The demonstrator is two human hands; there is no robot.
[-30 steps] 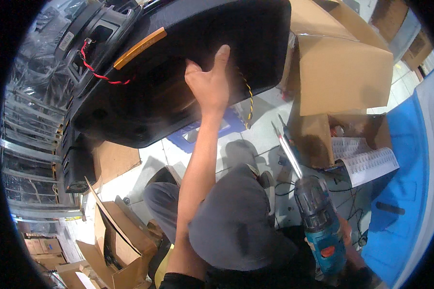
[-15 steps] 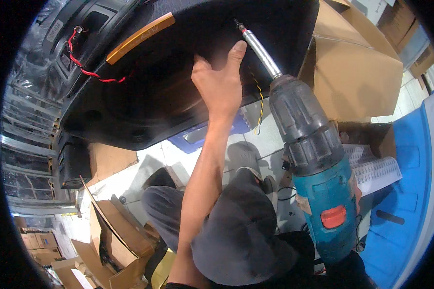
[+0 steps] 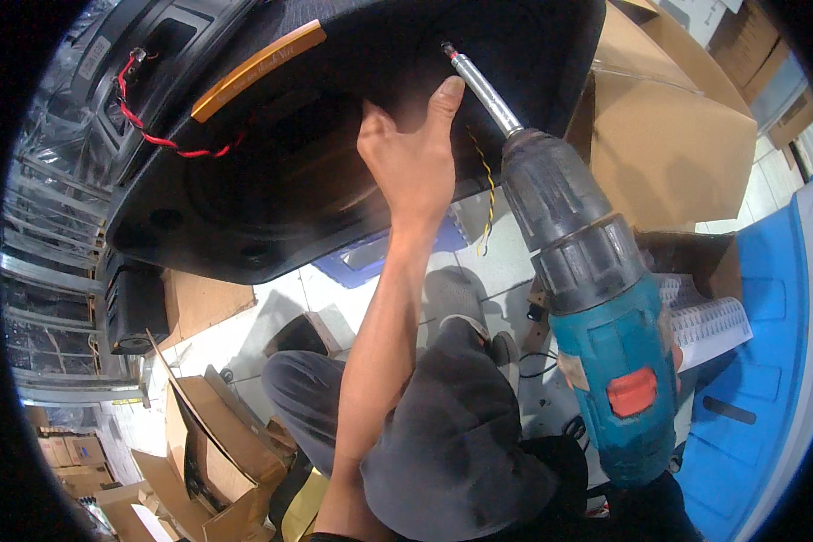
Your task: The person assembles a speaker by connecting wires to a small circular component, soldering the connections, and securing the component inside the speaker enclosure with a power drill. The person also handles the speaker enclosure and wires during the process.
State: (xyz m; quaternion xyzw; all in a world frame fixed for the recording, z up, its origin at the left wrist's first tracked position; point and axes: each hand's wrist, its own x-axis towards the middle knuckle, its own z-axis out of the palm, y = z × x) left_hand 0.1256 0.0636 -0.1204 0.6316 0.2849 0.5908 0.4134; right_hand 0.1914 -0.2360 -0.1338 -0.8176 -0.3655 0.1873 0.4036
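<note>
A large black moulded shell, like a speaker cabinet, fills the upper middle. My left hand reaches up against its dark inside, thumb stretched out and apart from the fingers; some fingertips are lost in the dark. To the right, my right hand is wrapped round a teal and black power drill, whose body hides most of it. The drill carries a long silver socket or bit holder. Its tip points at the shell, just beyond my left thumb; contact cannot be made out.
An orange bar lies along the shell's edge, near a red and black twisted wire. A yellow and black wire hangs below. Cardboard boxes stand right, beside a blue plastic surface; opened cartons lie lower left.
The drill's tip has moved slightly down, and its body has shifted a little to the right. The black shell appears slightly further left at its left side. My left hand stays nearly in place.
</note>
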